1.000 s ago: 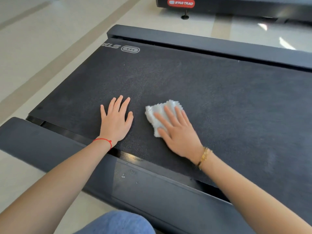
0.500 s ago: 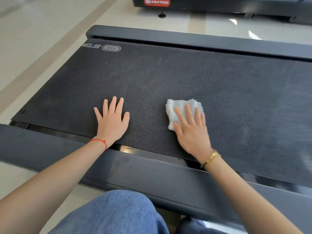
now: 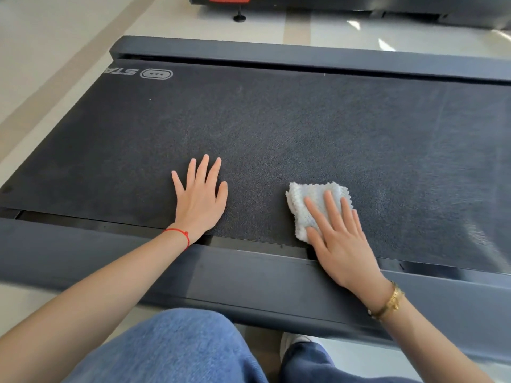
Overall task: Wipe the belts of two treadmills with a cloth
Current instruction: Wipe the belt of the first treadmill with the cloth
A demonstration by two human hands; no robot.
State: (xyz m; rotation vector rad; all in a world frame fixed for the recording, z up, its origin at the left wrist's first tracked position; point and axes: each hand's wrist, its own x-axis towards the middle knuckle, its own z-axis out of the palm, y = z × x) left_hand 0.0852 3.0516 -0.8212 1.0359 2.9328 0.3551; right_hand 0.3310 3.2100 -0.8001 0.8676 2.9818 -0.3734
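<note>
A dark, textured treadmill belt (image 3: 276, 128) fills the middle of the head view. My left hand (image 3: 200, 201) lies flat on it, palm down, fingers spread, holding nothing. To its right, my right hand (image 3: 338, 239) presses flat on a small folded white cloth (image 3: 307, 201) near the belt's front edge. The cloth's near part is hidden under my fingers. A second treadmill (image 3: 345, 2) with a red label shows at the top edge.
Grey side rails run along the belt's near edge (image 3: 138, 261) and far edge (image 3: 304, 55). Beige tiled floor (image 3: 49, 51) lies to the left and beyond. My knees in blue jeans (image 3: 171, 349) are at the bottom.
My right hand has slid the cloth to the right and back toward the belt's near edge. My left hand has stayed flat in about the same spot on the belt.
</note>
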